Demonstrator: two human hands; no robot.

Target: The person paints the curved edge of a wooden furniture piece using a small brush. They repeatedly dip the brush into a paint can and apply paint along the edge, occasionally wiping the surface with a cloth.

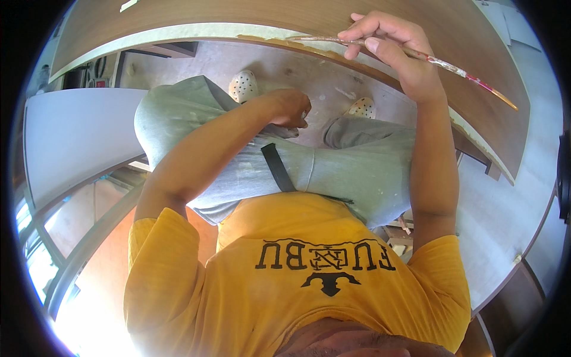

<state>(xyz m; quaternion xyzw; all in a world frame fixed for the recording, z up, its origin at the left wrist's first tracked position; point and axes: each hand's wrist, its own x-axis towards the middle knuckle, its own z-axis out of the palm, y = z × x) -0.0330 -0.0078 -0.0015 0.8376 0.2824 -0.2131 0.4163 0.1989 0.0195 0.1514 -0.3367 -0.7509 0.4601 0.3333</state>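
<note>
My right hand (397, 49) holds a thin paintbrush (439, 62) between thumb and fingers. Paint marks its long handle, whose back end points to the right. The brush tip lies at the pale edge strip (178, 33) of a wood-grain panel (285, 12). Brown coating (325, 52) covers part of that edge, with an uneven border near the tip. My left hand (287, 109) hangs over my lap with its fingers curled. Something small and pale shows at its fingers, but whether it holds anything is unclear.
Below the panel is a dusty floor (308, 76), where my perforated clogs (243, 85) rest. A white board (80, 138) lies at my left. Farther back on that side is a dark device with a red display (99, 83). White surfaces (495, 223) stand at my right.
</note>
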